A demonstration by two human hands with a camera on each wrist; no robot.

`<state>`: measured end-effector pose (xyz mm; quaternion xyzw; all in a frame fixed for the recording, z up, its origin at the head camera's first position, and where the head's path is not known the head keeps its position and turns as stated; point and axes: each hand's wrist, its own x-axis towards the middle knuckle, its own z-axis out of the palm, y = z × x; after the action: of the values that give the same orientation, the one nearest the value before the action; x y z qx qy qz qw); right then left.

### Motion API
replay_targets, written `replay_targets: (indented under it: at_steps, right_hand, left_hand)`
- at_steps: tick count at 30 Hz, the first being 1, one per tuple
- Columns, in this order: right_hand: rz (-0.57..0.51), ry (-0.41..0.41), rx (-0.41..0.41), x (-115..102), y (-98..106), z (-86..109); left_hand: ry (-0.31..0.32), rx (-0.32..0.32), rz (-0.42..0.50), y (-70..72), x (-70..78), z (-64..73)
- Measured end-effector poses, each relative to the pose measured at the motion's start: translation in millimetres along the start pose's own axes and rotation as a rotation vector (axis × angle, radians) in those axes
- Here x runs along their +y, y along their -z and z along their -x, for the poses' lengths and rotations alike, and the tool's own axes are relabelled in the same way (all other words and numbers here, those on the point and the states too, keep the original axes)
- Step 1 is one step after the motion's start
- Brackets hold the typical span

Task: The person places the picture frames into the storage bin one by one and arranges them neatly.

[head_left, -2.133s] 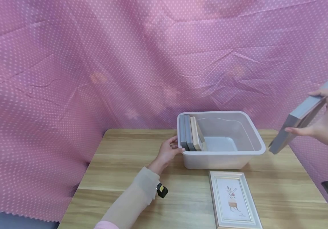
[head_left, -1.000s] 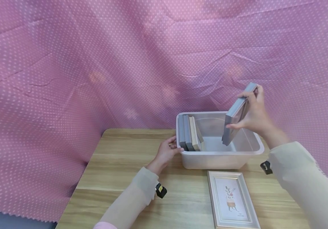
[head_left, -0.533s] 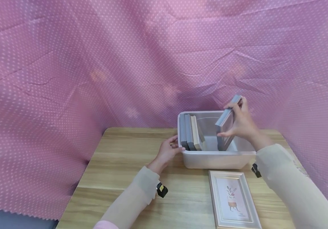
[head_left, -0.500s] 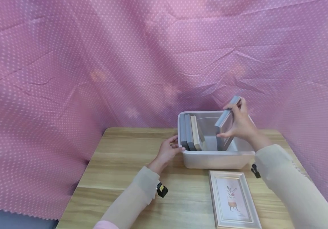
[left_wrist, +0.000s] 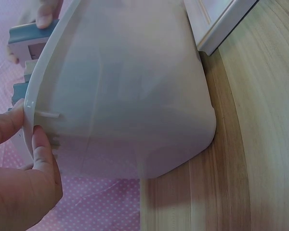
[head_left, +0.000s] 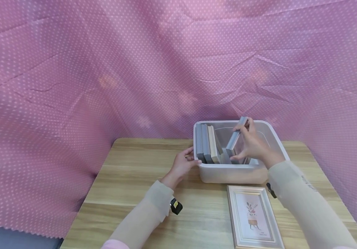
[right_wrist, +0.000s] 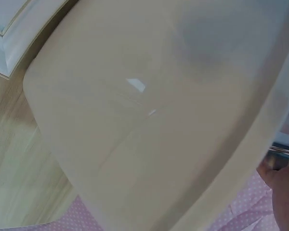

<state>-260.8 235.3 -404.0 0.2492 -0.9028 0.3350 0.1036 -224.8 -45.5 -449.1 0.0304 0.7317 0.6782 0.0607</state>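
Observation:
My left hand [head_left: 181, 166] pinches the left rim of a translucent white plastic tub [head_left: 232, 174]; the left wrist view shows thumb and fingers [left_wrist: 42, 149] on either side of the rim. A grey-blue picture frame [head_left: 235, 140] is in my right hand [head_left: 254, 145], gripped by its edges. It leans to the right, its lower part inside the tub and its top corner above the far rim. Against the tub's left wall stand two grey-blue frames [head_left: 206, 143] and a cream frame [head_left: 212, 145], with another thin piece leaning behind. The tub wall [right_wrist: 135, 125] hides most of the right wrist view.
A white picture frame [head_left: 253, 216] with a plant drawing lies face up on the wooden table [head_left: 135, 186], in front of the tub. Pink dotted cloth [head_left: 166, 69] hangs behind and beside the table.
My right hand has brought the grey-blue frame from the far right over the tub, then down and leftward into it. The left hand has stayed on the rim.

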Motion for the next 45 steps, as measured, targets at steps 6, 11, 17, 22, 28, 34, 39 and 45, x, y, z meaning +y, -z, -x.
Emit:
replay_targets:
  at_steps: [6, 11, 17, 22, 28, 34, 39, 45]
  right_hand:
    - [0.027, 0.034, -0.002, 4.1, -10.3, -3.0]
    - [0.007, 0.055, -0.019, 6.8, -16.0, -5.1]
    - [-0.002, 0.088, -0.031, 9.1, -21.1, -5.5]
    - [0.002, 0.094, -0.044, 9.6, -24.5, -6.9]
    - [0.011, 0.072, -0.066, 8.3, -25.9, -7.8]
    - [0.033, 0.082, -0.101, 7.9, -26.8, -11.2]
    - [0.057, 0.123, -0.090, 9.3, -29.3, -13.9]
    - [0.060, 0.155, -0.108, 10.2, -31.3, -15.3]
  left_hand:
    - [0.007, -0.001, -0.005, 1.2, 1.1, 1.2]
    - [0.003, -0.002, 0.004, 0.6, 0.4, 1.3]
    - [0.023, -0.008, 0.012, -1.1, 1.4, 1.5]
    - [0.031, -0.027, 0.012, -0.5, 6.8, 3.0]
    - [0.019, -0.032, -0.010, -1.0, 31.7, 19.3]
    - [0.031, -0.011, -0.005, -0.4, 7.3, 3.1]
    - [0.037, -0.006, -0.004, 0.0, 2.2, -0.2]
    - [0.029, -0.016, 0.008, 0.9, 1.6, -0.2]
